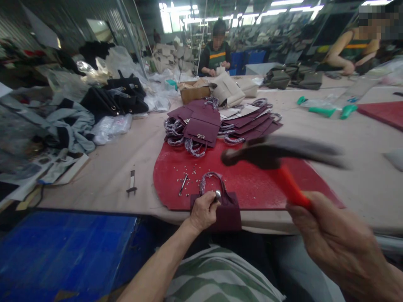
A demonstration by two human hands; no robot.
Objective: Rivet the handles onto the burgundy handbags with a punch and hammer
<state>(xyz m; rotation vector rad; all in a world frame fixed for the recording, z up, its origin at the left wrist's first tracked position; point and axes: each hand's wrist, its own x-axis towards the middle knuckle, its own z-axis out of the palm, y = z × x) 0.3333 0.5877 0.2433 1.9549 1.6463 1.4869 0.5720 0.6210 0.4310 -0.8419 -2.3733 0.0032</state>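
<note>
My right hand (336, 235) is wrapped round the orange handle of a claw hammer (267, 155), raised over the right part of a red mat (264, 188) and blurred by motion. At the mat's front edge, my left hand (204, 212) is closed on a short metal punch (217, 194), held upright over a maroon bag piece (231, 214). The piece has a plastic-wrapped handle (211, 175) and hangs partly over the table edge. What lies under the punch's tip is hidden by my fingers. Small metal studs (189, 171) and a thin pen-like tool (183, 185) lie left of the bag piece.
Maroon bag pieces (204, 121) are piled at the mat's back. A caliper-like tool (132, 183) lies to the left. Black bags (116, 96), plastic and a cardboard box (195, 93) stand farther back. Two people (217, 52) work across the table. A blue crate (63, 251) is at lower left.
</note>
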